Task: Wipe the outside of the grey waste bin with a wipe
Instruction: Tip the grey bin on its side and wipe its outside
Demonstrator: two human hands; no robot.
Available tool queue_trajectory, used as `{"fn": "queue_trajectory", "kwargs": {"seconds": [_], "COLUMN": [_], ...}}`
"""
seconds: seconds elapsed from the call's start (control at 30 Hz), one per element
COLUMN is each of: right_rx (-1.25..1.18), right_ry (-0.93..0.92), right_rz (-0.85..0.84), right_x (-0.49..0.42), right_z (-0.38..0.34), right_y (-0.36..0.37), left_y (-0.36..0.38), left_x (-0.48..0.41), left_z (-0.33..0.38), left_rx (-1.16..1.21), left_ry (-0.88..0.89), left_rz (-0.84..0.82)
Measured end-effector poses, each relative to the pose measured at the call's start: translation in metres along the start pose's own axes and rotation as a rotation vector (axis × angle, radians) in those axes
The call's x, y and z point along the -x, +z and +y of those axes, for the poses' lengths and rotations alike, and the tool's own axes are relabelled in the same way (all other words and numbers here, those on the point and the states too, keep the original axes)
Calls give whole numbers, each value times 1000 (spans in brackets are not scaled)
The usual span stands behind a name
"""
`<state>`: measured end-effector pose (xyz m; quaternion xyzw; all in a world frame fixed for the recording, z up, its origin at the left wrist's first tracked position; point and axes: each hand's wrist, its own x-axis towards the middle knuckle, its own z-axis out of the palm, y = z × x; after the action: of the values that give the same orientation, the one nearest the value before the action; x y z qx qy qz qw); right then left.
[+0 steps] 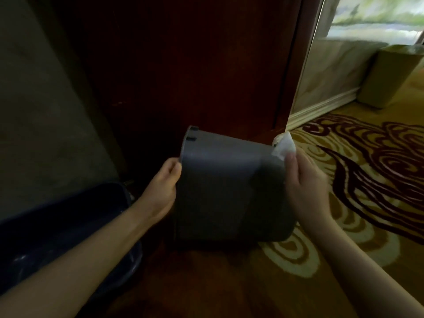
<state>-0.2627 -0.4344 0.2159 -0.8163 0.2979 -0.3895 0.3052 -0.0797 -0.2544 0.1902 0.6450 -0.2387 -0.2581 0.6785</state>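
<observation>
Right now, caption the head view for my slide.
Left hand steadies grey waste bin; right hand presses white wipe against it.
</observation>
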Motion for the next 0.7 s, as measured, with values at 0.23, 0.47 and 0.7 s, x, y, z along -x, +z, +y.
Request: {"fn": "queue_trajectory", "kwargs": {"seconds": [0.23, 0.47, 0.7], "right_rx": [140, 367, 368], "right_ry": [-347, -548, -409], "right_rz": [-329, -448, -433], "right_x": [22, 46, 60], "right_z": [-31, -25, 4], "right_y": [79, 90, 58], "left_y": [-45, -44, -6], "left_x": [25, 13, -18], "left_z": [-39, -11, 35], "left_rx": [305, 248, 129], "left_ry": [-262, -435, -507], "left_rz": [-203, -164, 114]}}
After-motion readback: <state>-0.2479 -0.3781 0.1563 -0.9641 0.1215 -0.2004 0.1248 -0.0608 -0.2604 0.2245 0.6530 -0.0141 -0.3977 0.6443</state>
